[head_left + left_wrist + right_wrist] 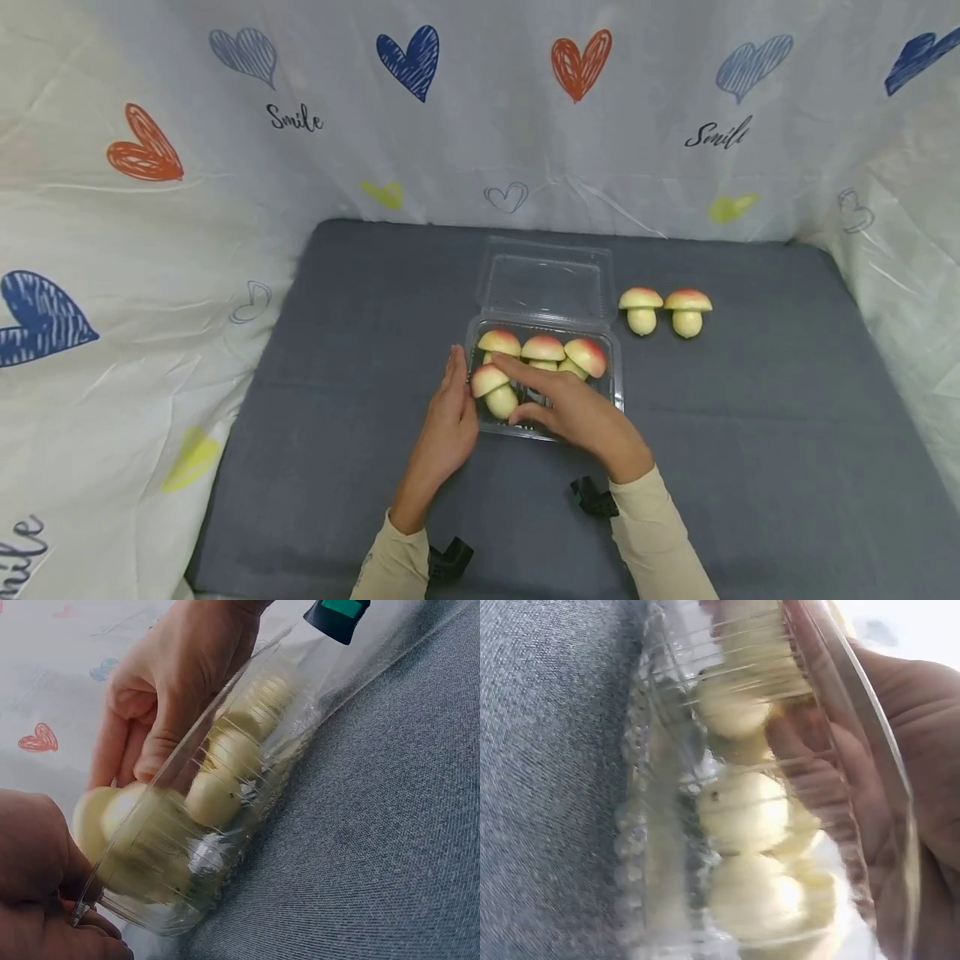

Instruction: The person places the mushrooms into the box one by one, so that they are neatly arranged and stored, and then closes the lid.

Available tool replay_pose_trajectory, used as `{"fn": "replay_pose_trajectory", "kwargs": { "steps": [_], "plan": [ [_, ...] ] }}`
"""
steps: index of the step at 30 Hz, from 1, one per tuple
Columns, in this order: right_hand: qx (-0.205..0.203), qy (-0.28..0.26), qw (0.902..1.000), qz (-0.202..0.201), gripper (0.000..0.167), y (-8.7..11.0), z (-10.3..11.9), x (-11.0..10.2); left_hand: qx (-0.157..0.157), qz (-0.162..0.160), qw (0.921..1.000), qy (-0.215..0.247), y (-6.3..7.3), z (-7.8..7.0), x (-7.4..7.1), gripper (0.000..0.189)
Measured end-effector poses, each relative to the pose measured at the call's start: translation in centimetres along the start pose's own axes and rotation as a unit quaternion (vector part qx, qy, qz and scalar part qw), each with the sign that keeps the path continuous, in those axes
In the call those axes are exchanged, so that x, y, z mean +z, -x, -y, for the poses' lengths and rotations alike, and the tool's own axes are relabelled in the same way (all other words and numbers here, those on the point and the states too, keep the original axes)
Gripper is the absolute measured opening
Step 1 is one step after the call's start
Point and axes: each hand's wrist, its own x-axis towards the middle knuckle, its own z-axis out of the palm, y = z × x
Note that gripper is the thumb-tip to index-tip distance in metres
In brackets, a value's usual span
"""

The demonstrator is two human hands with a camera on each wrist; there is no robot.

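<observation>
A clear plastic clamshell box lies on the grey cloth, its lid folded back. Three cream mushrooms with reddish caps form its back row, including the middle mushroom and the tilted right one. In the front left corner a further mushroom leans with its cap to the left. My right hand reaches over the box and holds this mushroom, fingers by the cap and thumb by the stem. Fairly straight fingers of my left hand rest along the box's left side.
Two more mushrooms, a left one and a right one, stand to the right of the lid. A white curtain with printed hearts hangs behind and beside the grey cloth.
</observation>
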Motion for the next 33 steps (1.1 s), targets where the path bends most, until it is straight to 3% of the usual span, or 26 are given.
{"fn": "replay_pose_trajectory", "kwargs": {
  "steps": [7, 33],
  "plan": [
    [0.024, -0.006, 0.9994, 0.023, 0.063, 0.1, 0.1, 0.6, 0.001, -0.001, 1.0, 0.005, -0.2, -0.1, 0.1, 0.061],
    [0.029, 0.089, 0.9947, -0.041, 0.053, 0.1, 0.8, 1.6, 0.002, 0.002, 0.9999, 0.012, 0.0, 0.0, 0.2, 0.062]
  ]
}}
